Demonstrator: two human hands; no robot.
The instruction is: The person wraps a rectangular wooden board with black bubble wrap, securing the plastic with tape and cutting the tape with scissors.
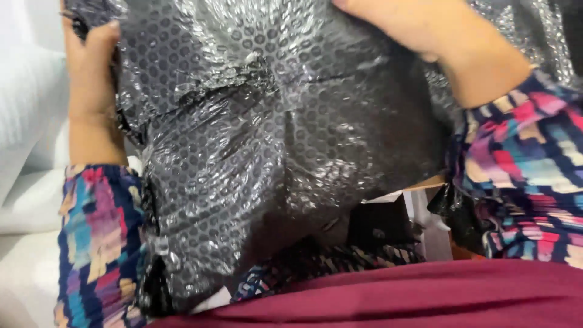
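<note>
**What the view holds, counted**

One bundle wrapped in black bubble wrap point(267, 152) fills most of the view — a single crinkled mass, not several.

Two hands show: one left hand point(91, 67) at the bundle's left edge and one right hand point(413, 24) at its top right.

Two patterned sleeves appear — one left sleeve point(97, 237) and one right sleeve point(528, 170), both many-coloured.

One dark red cloth point(413, 297) runs along the bottom.

One white padded surface point(30, 152) lies at the left.

Below the bundle sit one small black box-like thing point(379, 225) and one strip of brown cardboard point(425, 182); whether more pieces lie there cannot be told.
</note>
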